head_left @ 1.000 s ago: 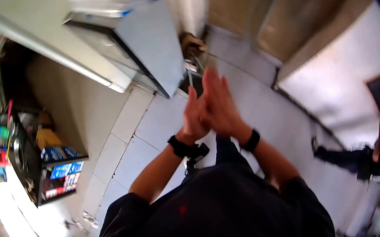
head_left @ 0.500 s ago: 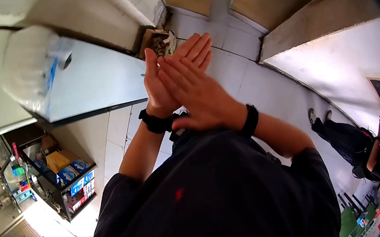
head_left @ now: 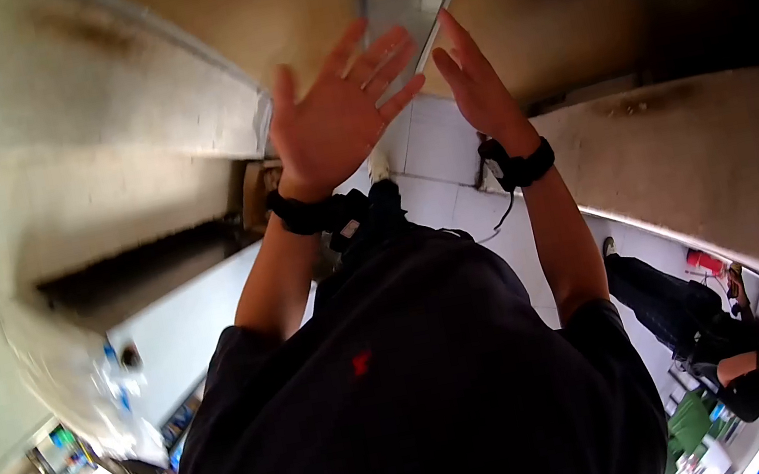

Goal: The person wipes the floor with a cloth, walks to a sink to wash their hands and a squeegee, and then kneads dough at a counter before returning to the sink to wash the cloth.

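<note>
Both of my hands are raised in front of me, apart from each other and empty. My left hand (head_left: 334, 123) shows its palm, with the fingers spread and slightly blurred. To its right, my right hand (head_left: 481, 87) is turned edge-on, its fingers stretched upward and the thumb side toward the left hand. A black band (head_left: 319, 212) with a small device is around my left wrist. Another black band (head_left: 524, 164) sits on my right wrist, with a thin dark cable hanging near it. Neither hand touches anything.
A white tabletop (head_left: 190, 316) stands at the left, with a clear plastic bag (head_left: 70, 383) at its far-left end. Tan door panels (head_left: 279, 11) are ahead. Pale floor tiles (head_left: 439, 140) lie below my hands. Another person (head_left: 676, 306) in dark clothes is at the lower right.
My hands were pressed together, the right over the left palm; now they are apart, the right having moved up and to the right. The view has turned, and I appear closer to the doors.
</note>
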A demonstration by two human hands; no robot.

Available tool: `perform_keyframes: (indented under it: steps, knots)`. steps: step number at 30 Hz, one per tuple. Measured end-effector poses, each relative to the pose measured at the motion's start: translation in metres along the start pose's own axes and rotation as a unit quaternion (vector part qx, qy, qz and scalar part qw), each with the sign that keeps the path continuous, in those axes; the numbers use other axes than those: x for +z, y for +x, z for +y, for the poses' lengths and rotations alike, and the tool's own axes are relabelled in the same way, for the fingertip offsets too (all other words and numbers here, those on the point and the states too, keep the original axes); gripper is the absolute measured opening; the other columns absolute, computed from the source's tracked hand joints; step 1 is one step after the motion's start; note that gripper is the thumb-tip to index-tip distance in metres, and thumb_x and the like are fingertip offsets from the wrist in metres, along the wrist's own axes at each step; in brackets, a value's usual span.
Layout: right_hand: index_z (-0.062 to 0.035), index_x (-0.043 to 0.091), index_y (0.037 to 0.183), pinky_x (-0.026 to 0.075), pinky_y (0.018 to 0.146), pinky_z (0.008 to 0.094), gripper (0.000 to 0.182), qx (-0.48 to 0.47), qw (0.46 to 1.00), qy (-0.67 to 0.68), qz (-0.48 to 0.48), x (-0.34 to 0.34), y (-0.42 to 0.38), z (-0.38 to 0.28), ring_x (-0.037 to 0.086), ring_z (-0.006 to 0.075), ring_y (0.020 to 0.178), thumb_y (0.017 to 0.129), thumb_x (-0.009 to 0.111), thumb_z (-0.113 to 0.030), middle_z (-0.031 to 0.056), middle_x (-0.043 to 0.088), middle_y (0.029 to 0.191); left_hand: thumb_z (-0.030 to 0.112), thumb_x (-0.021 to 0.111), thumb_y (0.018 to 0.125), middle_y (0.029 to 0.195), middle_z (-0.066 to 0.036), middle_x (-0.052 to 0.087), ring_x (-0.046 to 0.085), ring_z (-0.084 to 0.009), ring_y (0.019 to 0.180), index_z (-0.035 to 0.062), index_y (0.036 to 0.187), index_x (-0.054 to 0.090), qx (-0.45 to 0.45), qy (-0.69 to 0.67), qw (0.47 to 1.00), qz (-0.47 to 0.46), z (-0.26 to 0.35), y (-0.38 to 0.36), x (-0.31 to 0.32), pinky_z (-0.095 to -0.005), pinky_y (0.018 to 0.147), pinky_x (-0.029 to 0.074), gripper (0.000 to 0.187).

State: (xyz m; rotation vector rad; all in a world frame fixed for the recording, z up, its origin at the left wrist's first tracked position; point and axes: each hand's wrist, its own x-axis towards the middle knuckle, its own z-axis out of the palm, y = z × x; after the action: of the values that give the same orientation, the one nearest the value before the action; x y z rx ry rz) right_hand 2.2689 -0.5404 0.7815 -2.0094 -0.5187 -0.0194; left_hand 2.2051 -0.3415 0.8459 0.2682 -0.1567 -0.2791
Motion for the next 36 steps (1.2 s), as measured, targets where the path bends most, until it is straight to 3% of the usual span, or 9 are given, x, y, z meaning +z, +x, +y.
perform_keyframes:
  steps: [5,8,13,15,18,19,22,32,36]
  knots:
    - [0.0012,0.048,0.126,0.042,0.095,0.0307,0.04,0.083,0.987,0.135,0.032,-0.064,0.118,0.092,0.058,0.0241,0.113,0.096,0.053,-0.025,0.0167,0.06,0.121,0.034,0.045,0.097,0.136,-0.018,0.047,0.045,-0.0268,0.127,0.001,0.139,0.035,-0.146,0.436,0.888,0.018,0.005,0.143,-0.089,-0.0406,0.106,0.035,0.055]
    - [0.0006,0.049,0.125,0.039,0.101,0.0304,0.034,0.135,0.976,0.116,0.128,-0.081,0.155,0.113,0.055,0.0158,0.115,0.097,0.054,-0.017,0.0093,0.059,0.119,0.024,0.051,0.095,0.121,-0.012,0.058,0.054,-0.0172,0.113,0.0018,0.126,0.051,-0.047,0.581,0.809,0.08,0.008,0.213,-0.126,-0.032,0.095,0.043,0.038]
    - [0.0011,0.052,0.116,0.042,0.095,0.0329,0.031,0.103,0.964,0.083,0.23,-0.137,0.204,0.188,0.052,0.023,0.117,0.096,0.055,-0.021,0.0146,0.055,0.126,0.018,0.057,0.089,0.099,-0.008,0.065,0.058,-0.0153,0.094,-0.001,0.103,0.063,-0.021,0.612,0.742,0.273,0.038,0.302,-0.171,-0.0281,0.082,0.044,0.024]
    - [0.0028,0.04,0.134,0.028,0.108,0.0375,0.051,0.052,0.904,-0.358,0.228,-0.182,0.234,0.222,0.032,0.0295,0.135,0.097,0.052,-0.031,0.02,0.036,0.144,0.014,0.057,0.087,0.092,-0.01,0.065,0.059,-0.0167,0.088,-0.0039,0.1,0.063,0.039,0.61,0.709,0.352,0.044,0.335,-0.177,-0.029,0.08,0.045,0.023]
    - [0.0,0.006,0.148,0.013,0.115,0.0376,0.074,0.192,0.875,-0.033,0.443,-0.182,0.307,0.204,0.015,0.0299,0.143,0.097,0.05,-0.03,0.0201,0.013,0.154,0.019,0.052,0.09,0.102,-0.009,0.063,0.059,-0.0194,0.099,-0.0003,0.104,0.061,0.031,0.562,0.741,0.367,0.034,0.399,-0.164,-0.0317,0.085,0.043,0.026]
    - [0.0048,-0.003,0.147,0.006,0.116,0.0413,0.087,0.267,0.885,-0.072,0.374,-0.186,0.342,0.188,0.001,0.0345,0.144,0.094,0.053,-0.036,0.0266,-0.002,0.154,0.019,0.052,0.09,0.102,-0.009,0.063,0.059,-0.0194,0.099,-0.0003,0.104,0.061,0.028,0.561,0.741,0.368,0.034,0.42,-0.158,-0.0317,0.085,0.043,0.026]
    - [0.0045,-0.001,0.147,0.003,0.116,0.0404,0.085,0.186,0.934,0.026,0.304,-0.193,0.443,0.202,-0.002,0.0345,0.144,0.094,0.054,-0.033,0.0252,-0.002,0.154,0.018,0.052,0.092,0.104,-0.01,0.062,0.06,-0.0203,0.1,-0.0021,0.106,0.06,0.069,0.526,0.772,0.349,0.057,0.506,-0.15,-0.0319,0.087,0.044,0.026]
    - [-0.0009,0.005,0.149,0.032,0.107,0.043,0.078,0.164,0.924,0.072,0.338,-0.267,0.695,0.355,0.027,0.0344,0.137,0.095,0.055,-0.025,0.0218,0.01,0.153,0.013,0.049,0.094,0.1,-0.012,0.063,0.062,-0.0199,0.093,-0.0038,0.102,0.06,0.139,0.478,0.785,0.369,0.169,0.777,-0.232,-0.0317,0.084,0.048,0.022]
    - [-0.0025,0.008,0.149,0.037,0.102,0.0384,0.073,0.318,0.878,0.176,0.313,-0.3,0.749,0.413,0.037,0.0319,0.131,0.096,0.054,-0.023,0.0211,0.019,0.15,0.012,0.048,0.094,0.092,-0.011,0.065,0.063,-0.0185,0.087,-0.0037,0.097,0.06,0.111,0.545,0.786,0.27,0.202,0.916,-0.245,-0.0309,0.082,0.049,0.02]
